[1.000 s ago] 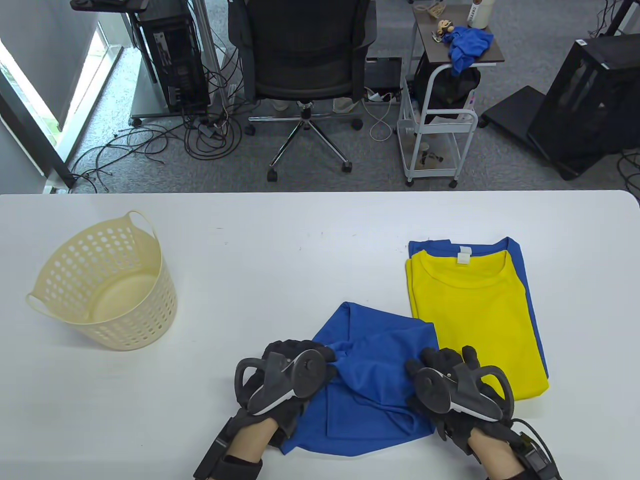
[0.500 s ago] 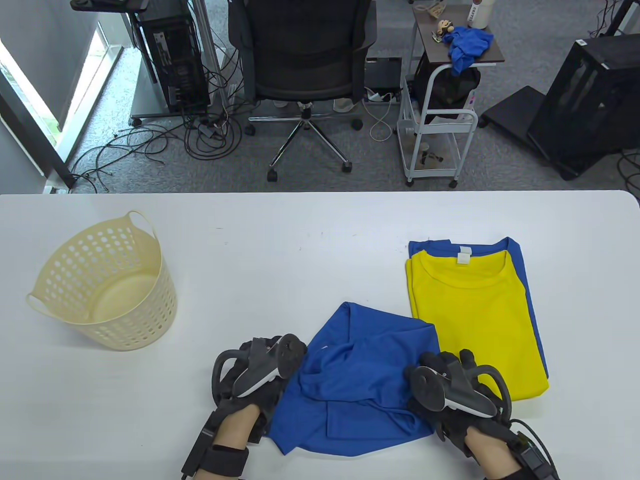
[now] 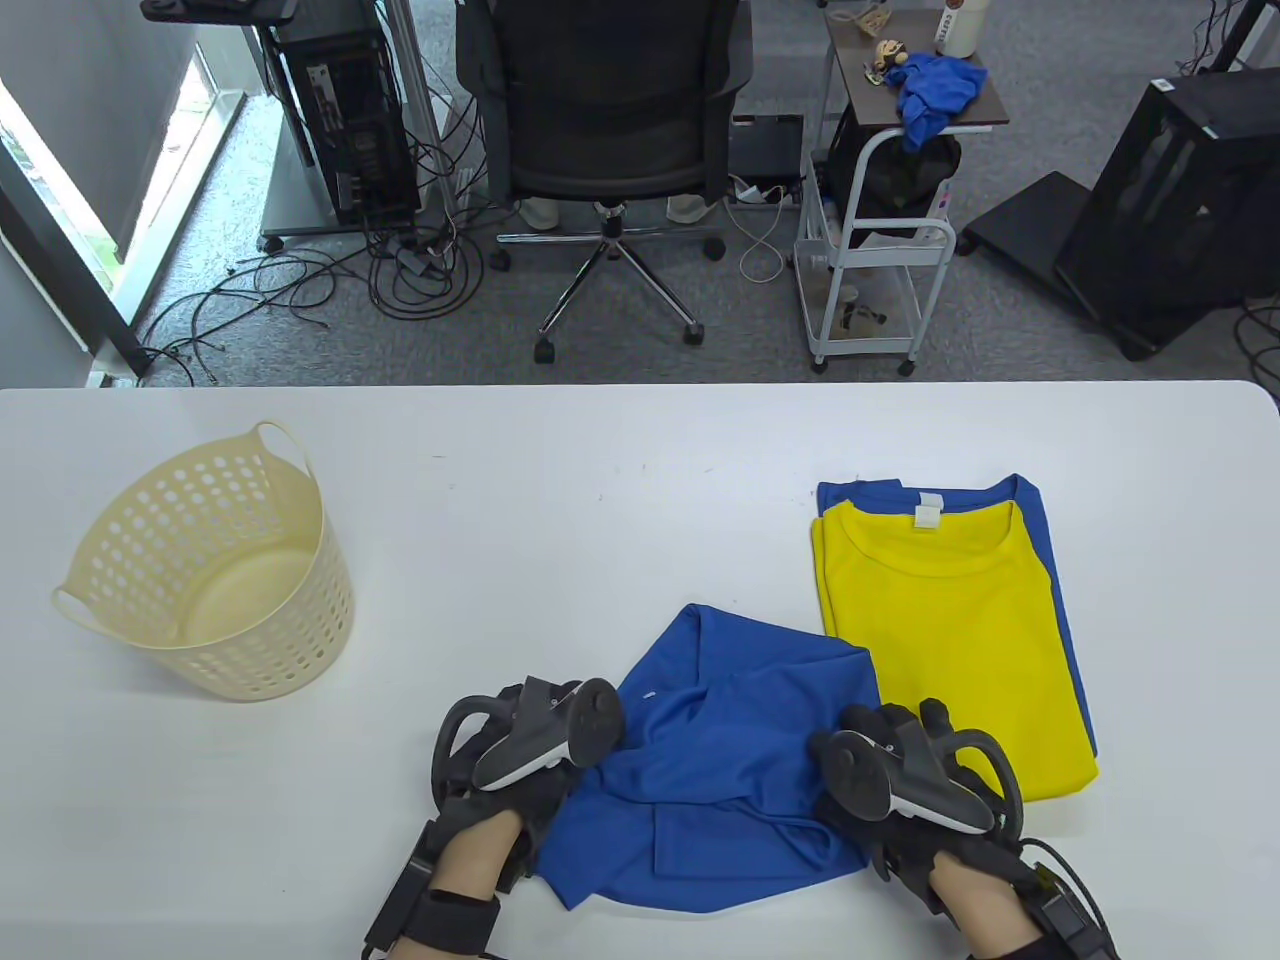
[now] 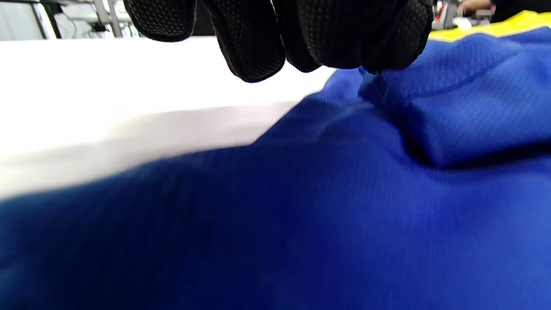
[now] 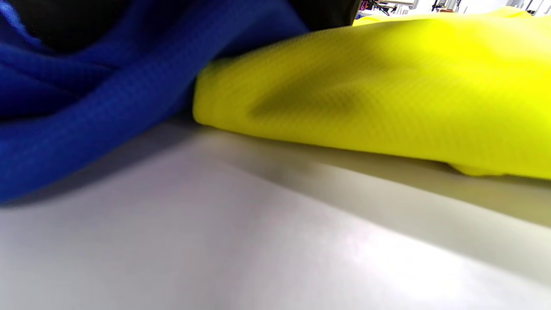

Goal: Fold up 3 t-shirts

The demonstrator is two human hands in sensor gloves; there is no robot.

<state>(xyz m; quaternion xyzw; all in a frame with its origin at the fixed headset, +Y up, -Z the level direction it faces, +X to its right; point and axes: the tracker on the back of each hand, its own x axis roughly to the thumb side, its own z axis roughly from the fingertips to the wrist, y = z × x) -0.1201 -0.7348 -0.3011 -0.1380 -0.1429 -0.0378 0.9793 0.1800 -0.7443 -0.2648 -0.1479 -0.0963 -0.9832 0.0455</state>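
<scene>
A loose blue t-shirt (image 3: 720, 780) lies crumpled at the table's front centre. My left hand (image 3: 545, 760) is at its left edge; in the left wrist view the curled fingers (image 4: 254, 51) pinch up a ridge of the blue cloth (image 4: 430, 112). My right hand (image 3: 890, 775) grips the shirt's right edge, where blue cloth (image 5: 107, 99) bunches up toward the hand. A folded yellow t-shirt (image 3: 940, 640) lies on a folded blue t-shirt (image 3: 1030, 500) just right of it; the yellow one also shows in the right wrist view (image 5: 387, 94).
A cream perforated basket (image 3: 205, 570) stands at the table's left. The white table (image 3: 600, 500) runs to its far edge, with an office chair and a cart on the floor beyond.
My left hand moved left, drawing the blue shirt's left part outward and spreading it, then eased slightly back right. My right hand stayed nearly in place on the right edge.
</scene>
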